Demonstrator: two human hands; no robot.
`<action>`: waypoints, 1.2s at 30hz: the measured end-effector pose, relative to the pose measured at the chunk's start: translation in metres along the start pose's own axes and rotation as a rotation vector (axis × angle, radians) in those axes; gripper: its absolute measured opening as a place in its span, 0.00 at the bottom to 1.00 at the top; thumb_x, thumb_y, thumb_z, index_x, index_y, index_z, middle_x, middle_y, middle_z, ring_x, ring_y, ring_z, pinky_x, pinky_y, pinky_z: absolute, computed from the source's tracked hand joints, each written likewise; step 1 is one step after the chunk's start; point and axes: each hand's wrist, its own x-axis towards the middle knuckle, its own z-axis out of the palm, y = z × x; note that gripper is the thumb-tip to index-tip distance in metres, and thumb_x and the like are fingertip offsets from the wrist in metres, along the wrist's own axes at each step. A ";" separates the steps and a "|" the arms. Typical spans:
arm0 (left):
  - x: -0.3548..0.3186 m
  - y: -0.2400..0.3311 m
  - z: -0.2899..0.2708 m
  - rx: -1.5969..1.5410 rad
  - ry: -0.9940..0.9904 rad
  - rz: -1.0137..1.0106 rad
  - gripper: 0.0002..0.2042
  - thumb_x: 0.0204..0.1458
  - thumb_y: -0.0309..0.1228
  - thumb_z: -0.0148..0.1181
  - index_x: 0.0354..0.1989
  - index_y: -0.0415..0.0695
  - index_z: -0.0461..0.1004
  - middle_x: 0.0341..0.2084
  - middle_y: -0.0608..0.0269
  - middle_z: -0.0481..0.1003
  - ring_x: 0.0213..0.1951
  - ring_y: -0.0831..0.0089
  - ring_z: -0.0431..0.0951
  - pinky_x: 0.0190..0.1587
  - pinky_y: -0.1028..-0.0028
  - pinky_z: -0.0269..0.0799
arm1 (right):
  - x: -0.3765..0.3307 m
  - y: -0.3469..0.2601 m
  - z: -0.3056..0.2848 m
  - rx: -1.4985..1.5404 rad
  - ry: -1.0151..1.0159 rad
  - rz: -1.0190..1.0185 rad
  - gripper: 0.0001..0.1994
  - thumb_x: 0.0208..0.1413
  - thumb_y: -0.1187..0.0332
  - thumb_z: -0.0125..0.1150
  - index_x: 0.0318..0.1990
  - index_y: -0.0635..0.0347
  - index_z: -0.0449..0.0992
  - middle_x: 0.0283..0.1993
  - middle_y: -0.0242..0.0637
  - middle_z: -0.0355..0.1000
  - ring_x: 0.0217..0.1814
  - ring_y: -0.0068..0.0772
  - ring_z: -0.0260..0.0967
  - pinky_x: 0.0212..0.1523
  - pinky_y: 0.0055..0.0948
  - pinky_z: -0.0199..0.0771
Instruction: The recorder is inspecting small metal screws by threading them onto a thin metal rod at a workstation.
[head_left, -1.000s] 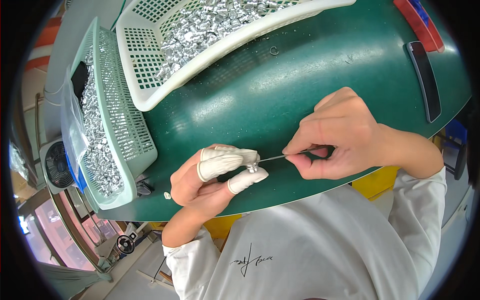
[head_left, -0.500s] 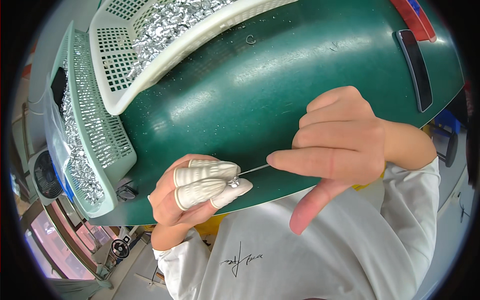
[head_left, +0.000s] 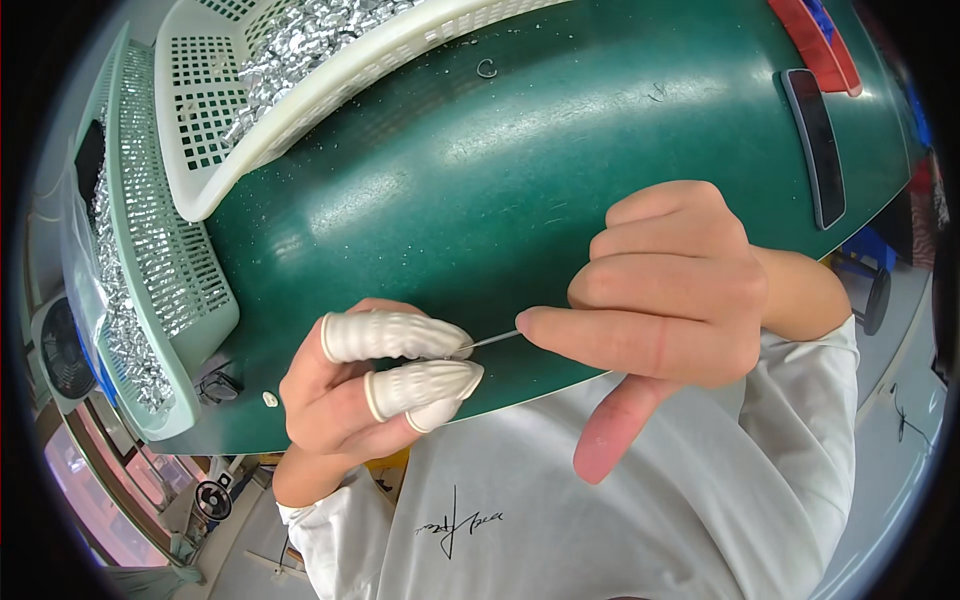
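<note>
My left hand (head_left: 350,385) is closed near the table's front edge, with ribbed white rubber finger cots (head_left: 390,337) on its fingertips. Between those fingertips sits a small silver metal part, now almost wholly hidden; the frame half a second ago shows it better. My right hand (head_left: 670,285) is curled round a thin metal pick (head_left: 497,339), its thumb pointing down and away. The pick's shaft leaves the right index fingertip and runs left to the gap between the left fingertips. Where its tip touches is hidden.
A white perforated basket (head_left: 190,190) of silver metal parts (head_left: 310,50) stands at the back left of the green table (head_left: 420,220). Left of it is a pale green basket (head_left: 215,290) with more parts. A phone (head_left: 815,150) and red tray (head_left: 830,65) lie at the right.
The left cot-covered fingers have shifted apart, and the silver part has gone from sight between them. The pick stays in the right hand. The whole view has slid slightly.
</note>
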 end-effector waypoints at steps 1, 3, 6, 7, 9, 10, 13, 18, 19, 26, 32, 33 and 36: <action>0.000 -0.002 0.001 -0.053 -0.019 -0.003 0.10 0.46 0.21 0.72 0.38 0.34 0.85 0.37 0.50 0.79 0.34 0.60 0.84 0.36 0.67 0.82 | 0.001 0.001 0.001 -0.015 -0.011 -0.006 0.37 0.53 0.33 0.65 0.37 0.69 0.82 0.20 0.26 0.62 0.14 0.19 0.53 0.15 0.22 0.42; 0.001 -0.004 0.005 -0.148 -0.022 -0.045 0.08 0.46 0.18 0.70 0.36 0.32 0.85 0.38 0.45 0.78 0.35 0.61 0.83 0.36 0.68 0.82 | 0.001 -0.002 0.006 -0.020 -0.020 -0.006 0.37 0.53 0.33 0.65 0.36 0.69 0.82 0.19 0.26 0.60 0.14 0.19 0.52 0.15 0.23 0.42; -0.001 -0.001 0.011 -0.326 -0.132 -0.080 0.10 0.47 0.18 0.72 0.40 0.32 0.85 0.40 0.45 0.79 0.37 0.63 0.83 0.36 0.71 0.82 | 0.002 -0.007 0.010 -0.012 -0.062 0.006 0.36 0.54 0.33 0.64 0.34 0.68 0.80 0.19 0.25 0.58 0.14 0.19 0.50 0.15 0.23 0.41; 0.000 0.000 0.013 -0.337 -0.116 -0.090 0.10 0.47 0.18 0.72 0.40 0.32 0.85 0.40 0.45 0.79 0.37 0.63 0.83 0.36 0.71 0.82 | 0.002 -0.009 0.010 -0.008 -0.089 0.014 0.36 0.54 0.33 0.64 0.34 0.68 0.80 0.18 0.25 0.56 0.14 0.20 0.49 0.15 0.24 0.40; 0.000 0.002 0.015 -0.372 -0.144 -0.071 0.13 0.46 0.18 0.75 0.41 0.33 0.84 0.40 0.46 0.79 0.36 0.63 0.83 0.36 0.72 0.82 | 0.002 -0.010 0.011 0.014 -0.119 0.018 0.36 0.54 0.33 0.64 0.33 0.69 0.79 0.18 0.25 0.56 0.14 0.20 0.48 0.15 0.24 0.40; -0.001 0.001 0.016 -0.378 -0.127 -0.078 0.13 0.46 0.18 0.75 0.41 0.33 0.84 0.40 0.46 0.79 0.36 0.63 0.83 0.36 0.72 0.82 | 0.002 -0.008 0.012 0.021 -0.131 0.010 0.36 0.54 0.33 0.64 0.32 0.69 0.78 0.18 0.25 0.55 0.14 0.20 0.48 0.15 0.24 0.40; -0.004 -0.002 0.019 -0.398 -0.082 -0.033 0.13 0.44 0.17 0.75 0.40 0.33 0.84 0.40 0.47 0.80 0.35 0.63 0.83 0.36 0.72 0.82 | 0.003 -0.008 0.015 0.037 -0.145 0.030 0.37 0.53 0.33 0.65 0.33 0.69 0.79 0.18 0.25 0.54 0.14 0.20 0.48 0.15 0.25 0.40; -0.004 -0.001 0.022 -0.394 -0.088 0.033 0.15 0.38 0.17 0.75 0.38 0.32 0.83 0.38 0.46 0.80 0.29 0.67 0.79 0.29 0.74 0.76 | 0.003 -0.009 0.021 0.031 -0.136 0.039 0.37 0.52 0.33 0.66 0.33 0.70 0.79 0.18 0.25 0.54 0.14 0.21 0.49 0.16 0.25 0.40; -0.007 -0.001 0.023 -0.391 -0.081 0.031 0.15 0.38 0.17 0.75 0.38 0.32 0.83 0.38 0.46 0.80 0.29 0.67 0.79 0.29 0.74 0.76 | 0.003 -0.009 0.022 0.032 -0.127 0.033 0.37 0.51 0.33 0.66 0.33 0.70 0.79 0.18 0.25 0.54 0.14 0.21 0.49 0.16 0.25 0.40; -0.013 -0.002 0.028 -0.363 -0.020 0.109 0.13 0.43 0.20 0.68 0.38 0.29 0.83 0.39 0.44 0.80 0.26 0.65 0.76 0.26 0.72 0.71 | 0.003 -0.009 0.023 0.051 -0.138 0.032 0.37 0.50 0.34 0.68 0.33 0.70 0.79 0.18 0.25 0.55 0.14 0.21 0.49 0.15 0.25 0.41; -0.007 0.000 0.014 -0.324 -0.126 0.128 0.15 0.43 0.23 0.69 0.41 0.30 0.83 0.42 0.43 0.80 0.27 0.65 0.77 0.29 0.69 0.72 | 0.002 -0.008 0.023 0.064 -0.148 0.041 0.37 0.49 0.34 0.68 0.33 0.70 0.79 0.18 0.25 0.55 0.14 0.21 0.50 0.15 0.25 0.42; -0.008 0.000 0.013 -0.298 -0.143 0.115 0.15 0.45 0.24 0.69 0.43 0.32 0.84 0.45 0.42 0.81 0.29 0.64 0.78 0.32 0.67 0.73 | 0.001 -0.008 0.022 0.067 -0.157 0.051 0.37 0.48 0.34 0.69 0.33 0.70 0.79 0.18 0.25 0.56 0.14 0.21 0.50 0.15 0.25 0.42; -0.013 0.001 0.011 -0.253 -0.138 0.155 0.14 0.45 0.22 0.67 0.42 0.31 0.84 0.48 0.41 0.79 0.28 0.63 0.76 0.33 0.64 0.74 | 0.001 -0.008 0.024 0.088 -0.165 0.060 0.37 0.47 0.34 0.70 0.34 0.70 0.79 0.18 0.25 0.56 0.14 0.21 0.51 0.15 0.24 0.43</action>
